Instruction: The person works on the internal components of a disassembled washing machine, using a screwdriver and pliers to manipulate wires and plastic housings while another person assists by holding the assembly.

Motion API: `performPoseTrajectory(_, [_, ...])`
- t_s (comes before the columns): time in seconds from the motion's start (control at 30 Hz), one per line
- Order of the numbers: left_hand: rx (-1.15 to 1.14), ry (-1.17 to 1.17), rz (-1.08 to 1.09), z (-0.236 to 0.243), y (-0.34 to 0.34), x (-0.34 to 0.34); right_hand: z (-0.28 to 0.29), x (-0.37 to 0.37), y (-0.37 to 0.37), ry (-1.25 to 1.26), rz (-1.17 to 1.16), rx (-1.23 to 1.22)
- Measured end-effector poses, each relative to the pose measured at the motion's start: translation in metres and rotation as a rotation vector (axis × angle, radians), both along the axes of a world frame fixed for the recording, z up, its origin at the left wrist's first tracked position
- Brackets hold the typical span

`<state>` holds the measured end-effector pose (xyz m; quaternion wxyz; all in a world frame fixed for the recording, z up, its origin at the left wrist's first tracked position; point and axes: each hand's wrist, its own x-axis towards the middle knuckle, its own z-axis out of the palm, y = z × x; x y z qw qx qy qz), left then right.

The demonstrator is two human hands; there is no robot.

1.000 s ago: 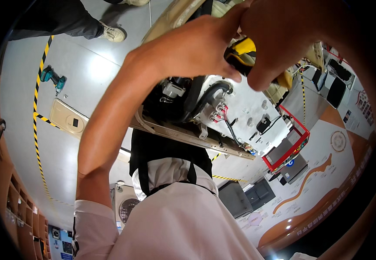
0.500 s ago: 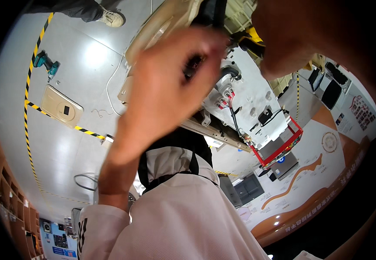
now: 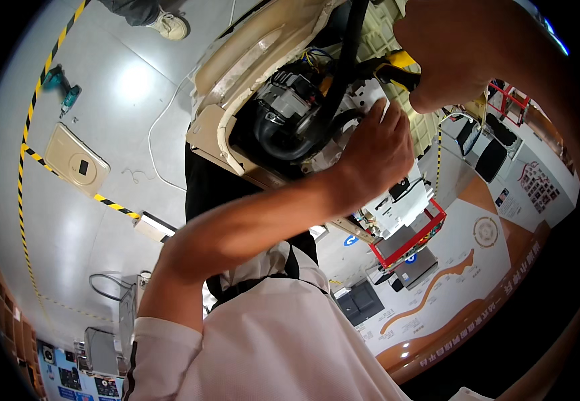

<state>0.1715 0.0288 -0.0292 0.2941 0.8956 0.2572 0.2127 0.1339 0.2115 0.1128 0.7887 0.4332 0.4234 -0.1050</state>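
Note:
My left hand [image 3: 378, 148] reaches across to a white metal panel [image 3: 403, 212] with its fingers bent close together; the hand hides whatever may be in them. At the upper right is my right hand [image 3: 453, 50], closed round a yellow-and-black tool [image 3: 398, 71] whose kind is partly covered. The tool's dark end points left, toward a thick black hose [image 3: 344, 73]. Left of the hose sits a grey-and-black motor-like unit [image 3: 290, 100] inside an opened beige housing [image 3: 226, 80]. A black cable piece [image 3: 405, 188] lies on the panel below my left hand.
On the floor at left lie a teal cordless drill [image 3: 66, 93] and a beige panel [image 3: 78, 160], with black-and-yellow floor tape [image 3: 29, 120] around them. A white cable [image 3: 151, 144] runs beside the housing. A red frame [image 3: 413, 240] stands past the panel. Someone's shoe [image 3: 169, 25] shows at the top.
My left hand has moved right and down from in front of the housing to over the white panel, uncovering the motor-like unit and hose. My right hand stays on the yellow-and-black tool.

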Motion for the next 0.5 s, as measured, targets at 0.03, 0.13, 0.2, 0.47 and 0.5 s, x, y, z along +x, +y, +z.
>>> performPoseTrajectory(0.03, [0.115, 0.191, -0.073, -0.003, 0.006, 0.009, -0.001, -0.002, 0.002, -0.008, -0.004, -0.005])
performPoseTrajectory(0.13, [-0.104, 0.438, -0.353, -0.005, 0.027, 0.038, -0.003, 0.0, 0.004, -0.039, -0.024, 0.007])
performPoseTrajectory(0.2, [-0.162, 0.508, -0.437, -0.012, 0.037, 0.047, 0.001, 0.002, 0.002, -0.012, -0.023, 0.036])
performPoseTrajectory(0.47, [-0.332, 0.477, -0.258, -0.024, 0.038, 0.063, 0.006, 0.053, -0.019, 0.326, 0.019, 0.145])
performPoseTrajectory(0.5, [-0.309, 0.456, -0.225, -0.024, 0.036, 0.063, 0.005, 0.062, -0.019, 0.368, 0.03, 0.147])
